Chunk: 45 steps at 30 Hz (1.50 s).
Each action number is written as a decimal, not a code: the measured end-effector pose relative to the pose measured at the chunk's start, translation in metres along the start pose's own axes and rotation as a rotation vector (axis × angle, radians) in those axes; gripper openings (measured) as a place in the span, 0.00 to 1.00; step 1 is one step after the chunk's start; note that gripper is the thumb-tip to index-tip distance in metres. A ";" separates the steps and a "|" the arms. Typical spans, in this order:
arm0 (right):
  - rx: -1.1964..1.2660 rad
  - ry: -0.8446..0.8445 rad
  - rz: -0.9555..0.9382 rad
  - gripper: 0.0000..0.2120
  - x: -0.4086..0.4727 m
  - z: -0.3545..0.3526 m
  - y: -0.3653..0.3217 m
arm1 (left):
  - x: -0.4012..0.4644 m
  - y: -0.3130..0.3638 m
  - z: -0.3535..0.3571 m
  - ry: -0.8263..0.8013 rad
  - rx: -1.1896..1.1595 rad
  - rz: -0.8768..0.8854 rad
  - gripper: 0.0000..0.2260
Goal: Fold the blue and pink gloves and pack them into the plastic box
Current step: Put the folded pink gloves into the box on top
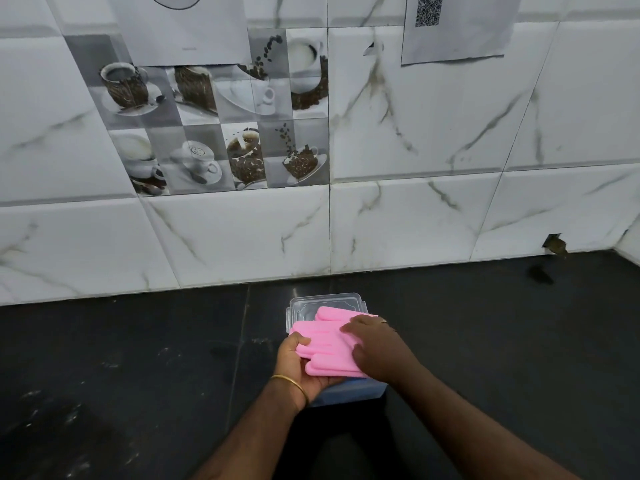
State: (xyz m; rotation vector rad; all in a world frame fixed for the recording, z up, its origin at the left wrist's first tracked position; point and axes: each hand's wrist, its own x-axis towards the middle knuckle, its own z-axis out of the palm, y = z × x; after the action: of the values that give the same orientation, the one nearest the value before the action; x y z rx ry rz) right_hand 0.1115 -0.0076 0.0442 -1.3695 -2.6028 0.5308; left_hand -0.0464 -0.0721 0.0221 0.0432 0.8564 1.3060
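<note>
White marble-veined wall tiles (pixel 415 209) above a dark, scuffed desk (pixel 121 375); inset coffee-cup picture tiles (pixel 214 129) at left, two taped paper sheets (pixel 457 29) up top, one printed with a code; chipped tile corner (pixel 554 244) at right.

The gloves (pixel 329 344) are bright pink. The plastic box (pixel 349 389) shows blue through its clear wall, and the lid (pixel 325 301) behind is transparent. The surface (pixel 121 358) is glossy black with pale scuffs. The wall tiles (pixel 433 220) are white, veined grey, with one panel (pixel 214 126) of brown coffee cups and beans. A gold bangle (pixel 291 381) circles one wrist.
</note>
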 end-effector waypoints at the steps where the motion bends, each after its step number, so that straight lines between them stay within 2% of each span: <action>1: -0.032 -0.013 -0.014 0.24 0.000 0.002 -0.002 | -0.001 -0.001 0.001 0.017 0.004 -0.005 0.26; 4: -0.090 -0.015 -0.014 0.23 0.003 0.007 -0.006 | -0.001 0.000 0.006 0.079 0.004 -0.046 0.28; 12: -0.242 -0.039 -0.017 0.16 0.015 0.019 -0.005 | 0.002 -0.001 0.016 0.213 0.022 -0.054 0.23; 18: -0.306 -0.084 -0.021 0.14 0.018 0.031 -0.002 | 0.002 0.003 0.022 0.277 0.143 -0.083 0.15; 21: -0.295 -0.108 -0.022 0.15 0.018 0.033 0.001 | -0.007 0.016 0.021 0.265 0.375 -0.122 0.12; 23: -0.291 -0.112 -0.023 0.17 0.018 0.034 0.002 | -0.017 0.029 0.020 0.277 0.653 -0.153 0.14; 25: -0.295 -0.114 -0.020 0.17 0.018 0.034 0.003 | -0.025 0.045 0.017 0.378 1.191 -0.078 0.20; 27: -0.295 -0.114 -0.021 0.16 0.019 0.033 0.004 | -0.028 0.056 0.020 0.508 1.822 0.167 0.20; 28: -0.286 -0.118 -0.020 0.17 0.019 0.032 0.005 | -0.027 0.058 0.025 0.503 1.988 0.309 0.17; 29: -0.275 -0.127 -0.018 0.17 0.019 0.030 0.005 | -0.025 0.056 0.032 0.420 2.022 0.417 0.12; 31: -0.249 -0.142 -0.023 0.18 0.019 0.028 0.006 | -0.016 0.046 0.047 0.153 2.071 0.467 0.06; 33: -0.224 -0.154 -0.032 0.16 0.020 0.024 0.007 | -0.002 0.032 0.055 -0.058 2.224 0.345 0.09; 34: -0.219 -0.159 -0.037 0.16 0.021 0.022 0.007 | 0.005 0.027 0.057 -0.107 2.317 0.262 0.10; 36: -0.227 -0.168 -0.045 0.16 0.022 0.020 0.008 | 0.017 0.022 0.056 -0.110 2.409 0.091 0.13; 39: -0.249 -0.189 -0.048 0.18 0.023 0.019 0.009 | 0.029 0.020 0.053 -0.091 2.394 -0.066 0.16; 45: -0.268 -0.208 -0.047 0.16 0.023 0.024 0.005 | 0.036 0.017 0.045 -0.050 2.406 -0.084 0.26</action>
State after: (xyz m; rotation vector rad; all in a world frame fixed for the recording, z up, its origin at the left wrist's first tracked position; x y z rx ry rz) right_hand 0.0952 0.0086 0.0190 -1.3893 -2.9562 0.3429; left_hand -0.0344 -0.0165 0.0431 1.8072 1.8232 -0.4668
